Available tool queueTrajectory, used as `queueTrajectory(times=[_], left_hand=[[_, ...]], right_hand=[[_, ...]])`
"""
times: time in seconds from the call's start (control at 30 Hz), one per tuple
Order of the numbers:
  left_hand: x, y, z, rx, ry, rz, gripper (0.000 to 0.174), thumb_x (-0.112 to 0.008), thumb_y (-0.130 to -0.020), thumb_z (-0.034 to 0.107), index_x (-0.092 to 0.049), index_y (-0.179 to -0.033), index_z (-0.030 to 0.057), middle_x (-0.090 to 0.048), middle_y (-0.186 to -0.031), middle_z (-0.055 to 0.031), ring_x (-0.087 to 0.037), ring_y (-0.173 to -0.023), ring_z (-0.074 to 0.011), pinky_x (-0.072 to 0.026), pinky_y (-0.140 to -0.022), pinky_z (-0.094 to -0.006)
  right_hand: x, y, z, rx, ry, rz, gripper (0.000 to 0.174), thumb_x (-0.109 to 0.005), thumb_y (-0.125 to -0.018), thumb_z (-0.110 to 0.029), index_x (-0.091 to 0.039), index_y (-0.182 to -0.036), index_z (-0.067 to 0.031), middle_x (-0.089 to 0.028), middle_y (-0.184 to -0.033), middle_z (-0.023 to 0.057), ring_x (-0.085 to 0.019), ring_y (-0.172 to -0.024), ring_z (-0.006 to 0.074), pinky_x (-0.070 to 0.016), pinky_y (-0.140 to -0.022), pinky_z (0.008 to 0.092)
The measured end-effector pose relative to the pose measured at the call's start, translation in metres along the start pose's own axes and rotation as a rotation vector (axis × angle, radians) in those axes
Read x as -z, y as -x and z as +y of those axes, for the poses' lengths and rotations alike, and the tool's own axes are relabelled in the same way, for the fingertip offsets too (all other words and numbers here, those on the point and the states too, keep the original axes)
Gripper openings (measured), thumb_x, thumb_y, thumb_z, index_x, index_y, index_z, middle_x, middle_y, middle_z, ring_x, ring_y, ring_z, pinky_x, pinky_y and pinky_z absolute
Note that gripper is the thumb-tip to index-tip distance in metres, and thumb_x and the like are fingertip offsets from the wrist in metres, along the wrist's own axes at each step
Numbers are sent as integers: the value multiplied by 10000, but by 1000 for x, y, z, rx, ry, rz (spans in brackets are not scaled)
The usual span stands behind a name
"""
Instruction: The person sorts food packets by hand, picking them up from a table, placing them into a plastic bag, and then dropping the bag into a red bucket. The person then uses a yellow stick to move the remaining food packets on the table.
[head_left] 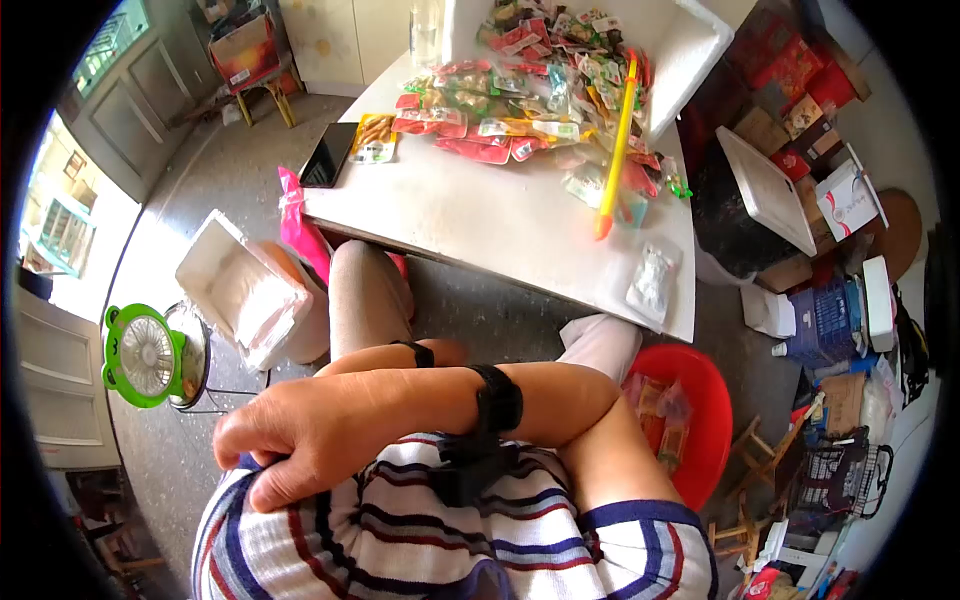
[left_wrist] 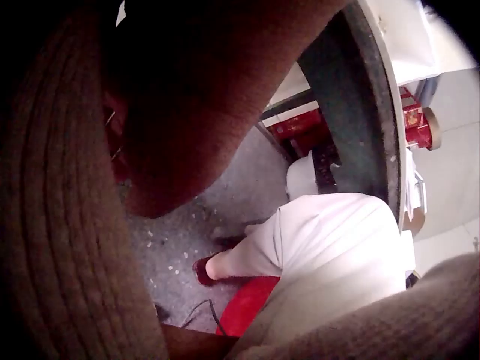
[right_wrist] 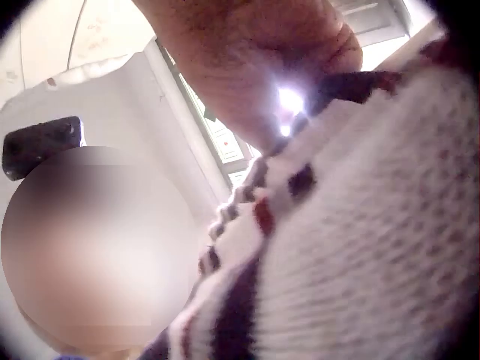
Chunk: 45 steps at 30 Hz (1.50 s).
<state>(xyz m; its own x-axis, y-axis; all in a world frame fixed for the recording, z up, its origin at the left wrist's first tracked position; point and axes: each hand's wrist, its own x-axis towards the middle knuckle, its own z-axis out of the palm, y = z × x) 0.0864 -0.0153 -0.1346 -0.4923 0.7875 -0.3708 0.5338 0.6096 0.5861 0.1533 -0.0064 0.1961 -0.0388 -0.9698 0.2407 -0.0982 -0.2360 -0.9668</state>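
Note:
My right forearm crosses in front of the body, and the right hand (head_left: 300,430) lies at the edge of the striped shirt's (head_left: 420,510) left sleeve. Its fingers curl over the sleeve, with the thumb opposite on the cloth; the fingertips are hidden. In the right wrist view the same hand (right_wrist: 262,60) meets the knitted fabric (right_wrist: 360,217). Behind the right forearm, the left hand (head_left: 447,352) shows only as a blurred patch near the lap; its fingers are hidden. The left wrist view has a trouser leg (left_wrist: 322,240) beside dark, close skin.
Ahead, a white table (head_left: 480,210) bears a heap of snack packets (head_left: 520,90), a black phone (head_left: 328,155), a yellow stick (head_left: 618,150) and a clear bag (head_left: 655,280). A red basin (head_left: 710,430) stands right; a lined foam box (head_left: 220,265) and green fan (head_left: 145,355) stand left.

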Motion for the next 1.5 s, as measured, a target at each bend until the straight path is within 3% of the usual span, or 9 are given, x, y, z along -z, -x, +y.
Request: queueTrajectory(times=[0.17,0.3,0.6,0.7,0.83,0.97,1.1,1.23,1.5], left_hand=[[0,0,-1,-1,8,11,201,-475,-729,207,-564,-859,81,-566,-839,-140,-540,-768,-266,-428,-697,-359],[-1,-2,-2,-7,6,7,203,-475,-729,210,-564,-860,82,-566,-842,-140,-540,-770,-267,-428,-697,-361],[6,-4,-10,-16,1,9,209,-473,-728,215,-563,-864,85,-565,-848,-140,-540,-774,-271,-428,-698,-366],[8,-5,-13,-18,5,12,210,-472,-727,216,-563,-866,86,-564,-850,-140,-540,-775,-272,-428,-699,-367],[11,-3,-15,-16,3,10,213,-471,-727,218,-563,-867,87,-564,-853,-141,-540,-777,-273,-427,-699,-370],[13,-4,-17,-18,2,10,215,-470,-727,221,-563,-869,89,-564,-856,-141,-540,-779,-274,-427,-700,-372],[15,-6,-19,-16,5,15,217,-469,-726,223,-563,-871,90,-563,-858,-141,-540,-780,-276,-427,-700,-374],[18,-6,-21,-12,4,18,220,-469,-726,225,-562,-872,91,-563,-861,-141,-539,-782,-277,-427,-701,-376],[22,-7,-23,-12,5,31,224,-467,-725,229,-562,-876,94,-562,-867,-142,-539,-785,-280,-427,-701,-381]], right_hand=[[-7,-5,7,44,-56,86,240,-563,-702,-164,-517,-868,3,-518,-709,120,-522,-664,222,-417,-583,291],[-21,-25,21,314,-96,236,181,-540,-705,-109,-510,-839,10,-507,-688,126,-524,-635,216,-417,-589,289],[-4,-16,25,145,-143,-184,489,-623,-666,-202,-428,-1058,16,-543,-756,106,-519,-679,185,-424,-587,277],[-3,-16,22,53,-330,-138,498,-630,-664,-180,-418,-1064,25,-528,-747,97,-504,-682,172,-416,-588,270],[-23,-38,38,291,-330,82,505,-633,-665,-189,-411,-1059,36,-533,-751,102,-498,-664,166,-407,-559,268],[-5,-19,26,202,-152,-120,445,-658,-640,-259,-507,-941,31,-542,-785,118,-505,-708,174,-413,-596,277],[-6,-19,34,161,-222,-25,555,-638,-653,-302,-441,-1051,32,-537,-797,124,-510,-708,204,-414,-605,274],[-16,-40,43,353,-119,112,611,-624,-645,-371,-426,-1053,37,-538,-858,151,-514,-794,252,-414,-684,306],[4,-12,29,114,-115,-153,644,-567,-673,-480,-447,-1024,47,-494,-1014,175,-469,-962,281,-362,-824,307]])
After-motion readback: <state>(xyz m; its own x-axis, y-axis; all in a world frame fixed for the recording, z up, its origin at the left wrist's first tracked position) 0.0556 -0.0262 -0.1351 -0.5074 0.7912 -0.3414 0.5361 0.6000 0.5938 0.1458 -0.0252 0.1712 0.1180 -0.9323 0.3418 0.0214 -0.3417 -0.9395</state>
